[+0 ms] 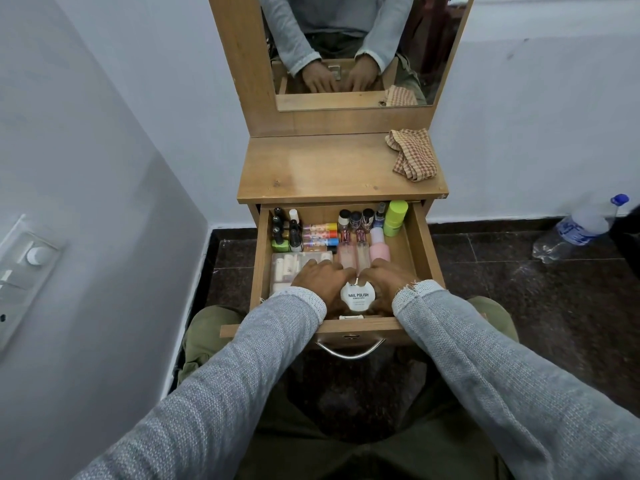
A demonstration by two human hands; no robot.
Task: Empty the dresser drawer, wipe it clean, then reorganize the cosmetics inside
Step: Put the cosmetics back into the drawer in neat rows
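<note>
Small print on white nail polish tub (pixel 358 297) unreadable; clear box (pixel 287 268) partly hidden under left hand (pixel 320 277) fingers.

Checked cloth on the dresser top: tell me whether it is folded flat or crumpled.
Crumpled. The checked cloth lies bunched in loose folds at the dresser top's right rear corner.

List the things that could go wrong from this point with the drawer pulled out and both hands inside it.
1. The left hand and right hand crowd the white nail polish tub; lifting them carelessly might knock the pink bottle or the clear tubes just behind.
2. The upright nail polish bottles at the back left stand packed together, so a jolt to the drawer could topple several.
3. The checked cloth lies near the dresser top's right edge and could slip off.
</note>
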